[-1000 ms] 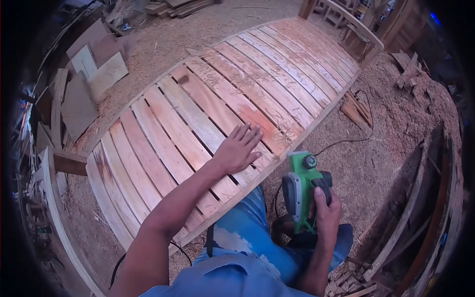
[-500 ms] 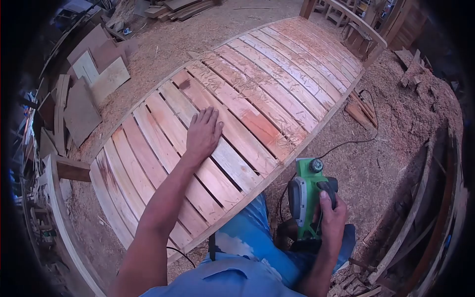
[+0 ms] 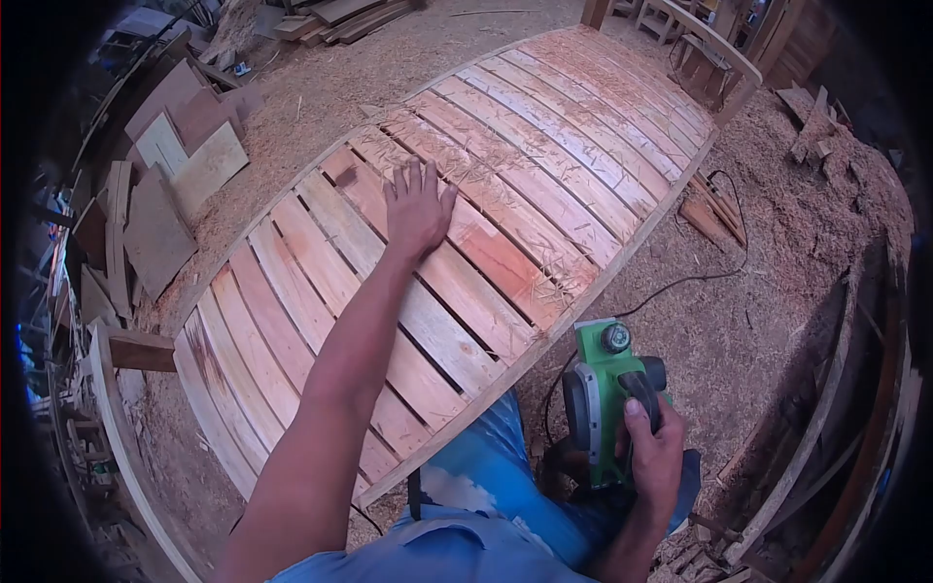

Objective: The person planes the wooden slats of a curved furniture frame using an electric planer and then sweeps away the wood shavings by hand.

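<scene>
A long slatted wooden bench frame (image 3: pixel 326 228) runs diagonally across the view, with gaps between its slats and curled shavings over its far part. Flat on the slats near the middle lies my left hand (image 3: pixel 420 216), palm down, fingers spread and holding nothing. My right hand (image 3: pixel 653 442) is wrapped round the black handle of a green electric planer (image 3: pixel 607 369). The planer hangs off the near side of the bench, beside my leg and apart from the slats. Its underside is turned away, so the blade cannot be seen.
A black power cord (image 3: pixel 680 280) trails from the planer over the shaving-covered floor. Wood sheets (image 3: pixel 209 167) lean at the left, and planks (image 3: pixel 340 19) are stacked at the back. A shavings heap (image 3: pixel 826 194) and curved wooden pieces (image 3: pixel 797 418) line the right side.
My left hand has slid forward and slightly right along the slats, its fingers spreading wider. The planer, still in my right hand, sits slightly lower in view.
</scene>
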A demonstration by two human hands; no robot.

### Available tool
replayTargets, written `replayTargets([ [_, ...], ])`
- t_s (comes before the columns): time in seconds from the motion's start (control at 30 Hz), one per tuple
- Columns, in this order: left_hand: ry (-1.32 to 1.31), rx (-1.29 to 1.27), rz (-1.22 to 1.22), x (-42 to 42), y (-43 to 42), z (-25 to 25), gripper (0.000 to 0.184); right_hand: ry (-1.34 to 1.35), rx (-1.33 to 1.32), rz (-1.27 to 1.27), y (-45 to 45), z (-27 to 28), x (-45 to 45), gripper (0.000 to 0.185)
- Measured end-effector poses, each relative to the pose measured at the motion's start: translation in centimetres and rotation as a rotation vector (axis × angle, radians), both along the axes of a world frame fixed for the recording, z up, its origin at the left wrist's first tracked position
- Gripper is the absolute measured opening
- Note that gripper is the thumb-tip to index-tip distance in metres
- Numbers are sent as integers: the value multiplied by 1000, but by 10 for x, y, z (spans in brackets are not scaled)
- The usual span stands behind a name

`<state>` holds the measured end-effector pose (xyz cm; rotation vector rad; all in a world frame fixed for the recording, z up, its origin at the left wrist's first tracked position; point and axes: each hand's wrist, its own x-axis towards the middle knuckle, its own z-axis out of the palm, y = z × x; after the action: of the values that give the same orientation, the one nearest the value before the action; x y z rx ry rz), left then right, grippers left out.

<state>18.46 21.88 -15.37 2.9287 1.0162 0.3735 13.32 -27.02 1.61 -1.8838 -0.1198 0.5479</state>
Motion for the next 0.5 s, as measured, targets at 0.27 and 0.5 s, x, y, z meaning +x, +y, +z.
replayTargets([
  [0.27,-112,-67,197,55,-18,1,72,47,63,-52,-24,-10,-7,29],
  [0.5,-135,-92,-257,-2,-128,1,84,-117,26,-51,-13,-4,-16,33],
])
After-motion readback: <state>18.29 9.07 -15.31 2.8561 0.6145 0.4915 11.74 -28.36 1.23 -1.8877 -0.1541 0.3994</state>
